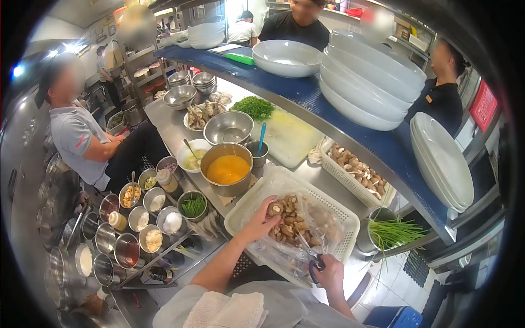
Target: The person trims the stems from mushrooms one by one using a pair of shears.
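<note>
In my left hand (260,220) is a mushroom (275,208), its pale stem side showing. My right hand (330,273) grips a pair of scissors (313,256) by dark blue handles, blades pointing up and left over the mushrooms. Below both hands, brown mushrooms (291,206) lie in a clear plastic bag (328,229). The bag is spread inside a white plastic basket (238,214).
A pot of orange liquid (225,170) stands just beyond the basket. Seasoning bowls (150,239) crowd the left. More mushrooms fill another basket (355,170) at right, near a pot of green stalks (391,232). Overhead, a blue shelf (301,90) holds stacked white bowls (372,82). People stand around.
</note>
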Demonstrator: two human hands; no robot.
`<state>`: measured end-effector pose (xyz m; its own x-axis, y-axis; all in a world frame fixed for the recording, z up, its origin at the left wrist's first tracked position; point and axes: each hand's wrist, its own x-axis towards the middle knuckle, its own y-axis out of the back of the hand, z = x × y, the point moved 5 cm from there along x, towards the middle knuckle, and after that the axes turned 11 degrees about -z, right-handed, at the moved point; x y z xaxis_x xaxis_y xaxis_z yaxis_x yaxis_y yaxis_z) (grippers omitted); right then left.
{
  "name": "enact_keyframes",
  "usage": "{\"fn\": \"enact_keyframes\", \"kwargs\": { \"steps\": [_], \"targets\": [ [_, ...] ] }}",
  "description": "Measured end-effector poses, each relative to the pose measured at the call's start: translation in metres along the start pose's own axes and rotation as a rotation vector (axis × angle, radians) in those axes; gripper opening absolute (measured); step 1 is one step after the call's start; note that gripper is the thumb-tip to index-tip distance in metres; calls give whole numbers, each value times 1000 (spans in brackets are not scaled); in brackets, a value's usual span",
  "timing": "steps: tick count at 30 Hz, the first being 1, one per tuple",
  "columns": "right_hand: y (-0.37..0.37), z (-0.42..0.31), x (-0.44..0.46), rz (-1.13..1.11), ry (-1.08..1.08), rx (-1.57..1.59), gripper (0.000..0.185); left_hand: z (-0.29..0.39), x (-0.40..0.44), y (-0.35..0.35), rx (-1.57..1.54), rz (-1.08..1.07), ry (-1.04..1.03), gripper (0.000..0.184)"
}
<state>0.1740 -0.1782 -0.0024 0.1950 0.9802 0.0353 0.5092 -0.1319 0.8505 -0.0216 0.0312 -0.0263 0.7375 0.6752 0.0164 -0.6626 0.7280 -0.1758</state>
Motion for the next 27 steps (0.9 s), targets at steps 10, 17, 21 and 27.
{"fn": "enact_keyframes", "kwargs": {
  "steps": [10,17,21,27],
  "targets": [
    [-8,2,2,46,72,-45,40,1,-5,4,55,30,17,54],
    [-13,9,0,17,19,-27,40,-2,-10,3,68,23,-49,59],
    [2,-6,0,18,31,44,36,4,-8,5,-28,-43,-23,57],
    [3,-1,-2,42,3,-4,38,-5,-4,5,37,-89,-60,62]
  ]
}}
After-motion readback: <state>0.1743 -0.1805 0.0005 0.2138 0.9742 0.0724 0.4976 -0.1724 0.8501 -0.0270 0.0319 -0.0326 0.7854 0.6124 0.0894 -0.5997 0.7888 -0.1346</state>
